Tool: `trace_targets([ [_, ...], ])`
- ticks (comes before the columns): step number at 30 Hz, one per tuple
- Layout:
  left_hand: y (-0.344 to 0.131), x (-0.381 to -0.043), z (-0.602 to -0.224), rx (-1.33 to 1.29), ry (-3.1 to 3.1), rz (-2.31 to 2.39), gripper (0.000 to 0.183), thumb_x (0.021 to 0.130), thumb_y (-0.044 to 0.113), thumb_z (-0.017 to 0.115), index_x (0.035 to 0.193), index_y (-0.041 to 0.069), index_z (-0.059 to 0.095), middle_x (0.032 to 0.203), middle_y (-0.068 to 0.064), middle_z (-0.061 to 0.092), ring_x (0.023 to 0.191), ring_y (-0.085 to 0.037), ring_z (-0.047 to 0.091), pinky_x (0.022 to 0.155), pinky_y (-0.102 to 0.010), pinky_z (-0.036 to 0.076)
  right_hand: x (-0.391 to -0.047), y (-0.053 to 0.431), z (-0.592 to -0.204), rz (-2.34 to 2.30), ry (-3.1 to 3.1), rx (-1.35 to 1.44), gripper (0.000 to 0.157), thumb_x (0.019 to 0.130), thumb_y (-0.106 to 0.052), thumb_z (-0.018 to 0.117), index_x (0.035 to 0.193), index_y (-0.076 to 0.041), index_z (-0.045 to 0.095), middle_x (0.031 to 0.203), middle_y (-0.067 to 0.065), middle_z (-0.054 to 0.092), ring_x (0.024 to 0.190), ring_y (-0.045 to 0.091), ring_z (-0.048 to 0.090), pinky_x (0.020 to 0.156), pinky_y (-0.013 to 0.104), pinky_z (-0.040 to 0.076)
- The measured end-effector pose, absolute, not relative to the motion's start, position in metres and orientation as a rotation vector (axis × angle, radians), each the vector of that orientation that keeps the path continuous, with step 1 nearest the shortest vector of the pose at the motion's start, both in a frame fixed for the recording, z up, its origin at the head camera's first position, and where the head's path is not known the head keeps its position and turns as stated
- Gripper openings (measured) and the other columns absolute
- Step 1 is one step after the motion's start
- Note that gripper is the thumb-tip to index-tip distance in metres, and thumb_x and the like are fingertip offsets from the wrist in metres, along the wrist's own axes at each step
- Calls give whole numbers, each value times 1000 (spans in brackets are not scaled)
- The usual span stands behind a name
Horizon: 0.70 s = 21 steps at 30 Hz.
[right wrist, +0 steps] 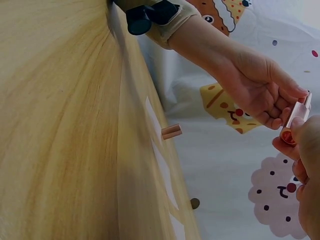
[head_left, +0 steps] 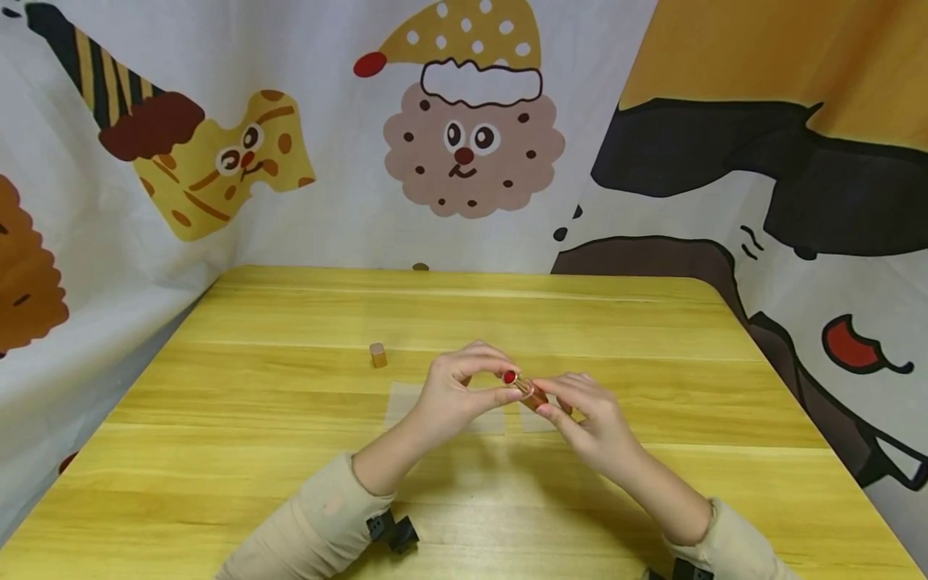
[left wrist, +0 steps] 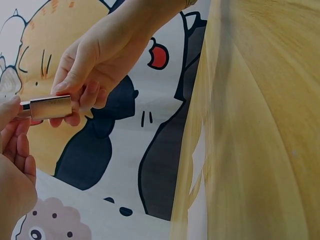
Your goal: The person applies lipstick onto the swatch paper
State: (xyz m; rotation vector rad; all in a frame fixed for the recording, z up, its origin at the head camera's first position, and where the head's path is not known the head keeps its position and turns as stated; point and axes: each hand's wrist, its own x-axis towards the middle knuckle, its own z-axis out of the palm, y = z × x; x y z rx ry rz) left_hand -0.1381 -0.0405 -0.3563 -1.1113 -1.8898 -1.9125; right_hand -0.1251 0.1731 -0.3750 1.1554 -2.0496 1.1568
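Observation:
Above the table, both hands hold a lipstick (head_left: 535, 396) with a rose-gold tube, its red tip toward the left. My left hand (head_left: 451, 395) pinches the narrower metal collar near that tip between thumb and fingers. At the other end, my right hand (head_left: 596, 417) grips the tube's base with thumb and fingertips. In the left wrist view the tube (left wrist: 51, 107) lies nearly level between the two hands. A rose-gold lipstick cap (head_left: 379, 355) stands upright on the table, farther back and left of the hands.
Pale, thin sheets (head_left: 400, 404) lie on the wooden table (head_left: 290, 451) beneath the hands. Behind the table's far edge hangs a white curtain (head_left: 319, 234) with cartoon prints. Black wrist devices (head_left: 391, 532) sit on the beige sleeves.

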Motion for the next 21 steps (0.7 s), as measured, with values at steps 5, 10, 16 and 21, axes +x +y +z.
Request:
trace_targets([
  [5,-41,-137,-355,-1103,-1902,-1918,19,73,-3,79,91,-1,73,95,-5,69,91,-21,61,89,-40,48,-125,174,-376,1165,-2060,1171,35,96,-27,56,112,2,68,98,10,71,67,9,53,61,18,42],
  [10,-41,-137,-355,-1082,-1910,-1920,19,74,-2,79,92,-1,73,95,-5,69,91,-21,61,90,-40,48,-124,174,-377,1171,-2067,1150,34,97,-27,56,115,1,67,95,8,70,69,10,52,60,24,43],
  [16,-41,-137,-355,-1055,-1908,-1932,19,74,-3,79,92,-4,72,95,-7,69,91,-21,60,89,-40,48,-121,172,-376,1179,-2036,1097,39,94,-31,61,116,1,67,88,3,68,69,11,48,63,22,40],
  [21,-42,-137,-355,-1044,-1910,-1925,20,73,-4,79,91,-3,72,95,-4,69,91,-21,61,90,-41,47,-122,170,-378,1189,-1966,1052,42,88,-34,69,110,2,68,92,8,69,68,14,47,64,22,38],
])
